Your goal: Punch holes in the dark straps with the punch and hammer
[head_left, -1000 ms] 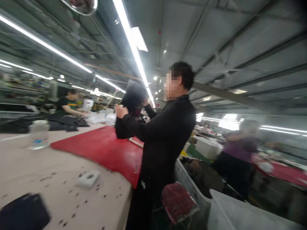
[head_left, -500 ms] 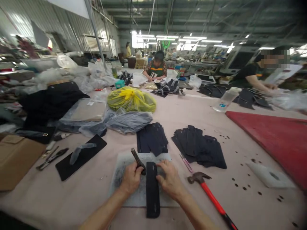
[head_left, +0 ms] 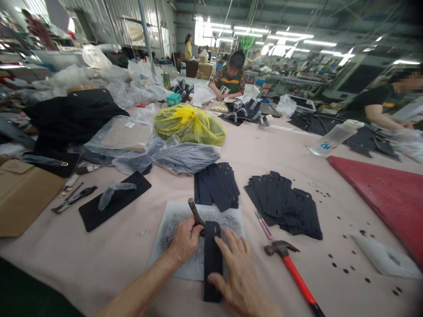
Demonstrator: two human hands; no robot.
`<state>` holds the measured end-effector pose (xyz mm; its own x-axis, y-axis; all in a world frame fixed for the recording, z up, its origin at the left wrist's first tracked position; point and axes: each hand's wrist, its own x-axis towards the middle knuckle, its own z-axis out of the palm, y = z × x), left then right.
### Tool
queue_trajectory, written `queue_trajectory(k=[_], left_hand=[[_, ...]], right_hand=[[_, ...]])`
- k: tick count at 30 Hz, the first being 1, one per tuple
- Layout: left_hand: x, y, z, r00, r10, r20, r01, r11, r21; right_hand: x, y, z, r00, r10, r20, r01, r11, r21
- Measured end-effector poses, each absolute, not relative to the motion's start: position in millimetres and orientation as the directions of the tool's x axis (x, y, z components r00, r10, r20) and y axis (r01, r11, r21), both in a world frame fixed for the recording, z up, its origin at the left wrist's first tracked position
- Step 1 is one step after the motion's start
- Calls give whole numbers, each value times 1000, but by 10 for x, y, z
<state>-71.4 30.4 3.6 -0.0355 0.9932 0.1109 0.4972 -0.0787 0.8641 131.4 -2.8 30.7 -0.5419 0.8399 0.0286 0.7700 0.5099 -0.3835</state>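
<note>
Dark strip (head_left: 212, 256) lay across the speckled slab (head_left: 170, 220), its near end past the slab's edge. Right hand (head_left: 240, 269) had shifted down the strip, apparently steadying more of its length; fingers were spread open, thumb resting on it. Left hand (head_left: 184, 243), forearm slanting inward, gripped a metal punch (head_left: 195, 210), tilted beside the strip's far end.

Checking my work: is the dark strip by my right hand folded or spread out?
Spread out: the dark strip lies full length, both ends visible, right hand on it.
</note>
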Motion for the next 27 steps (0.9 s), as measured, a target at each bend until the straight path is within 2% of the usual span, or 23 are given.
queue_trajectory(k=[4,9,13,18,22,27], left_hand=[[-713,310,61,-41,993,111,479,-78,874],[-732,315,58,-101,991,93,401,-45,915],[-713,293,117,-141,988,62,307,-16,952],[-595,227,244,7,998,65,314,-64,947],[-535,208,260,83,995,54,315,-78,946],[-545,158,266,113,992,55,320,-89,943]], right_hand=[[1430,-345,-22,-742,665,80,632,735,-245],[1309,-70,37,-685,728,16,715,677,-174],[1164,388,151,-630,773,69,747,628,-216],[1275,377,156,-581,801,145,738,594,-320],[1513,92,152,-598,795,96,716,585,-382],[1518,-9,100,-522,848,95,772,517,-371]])
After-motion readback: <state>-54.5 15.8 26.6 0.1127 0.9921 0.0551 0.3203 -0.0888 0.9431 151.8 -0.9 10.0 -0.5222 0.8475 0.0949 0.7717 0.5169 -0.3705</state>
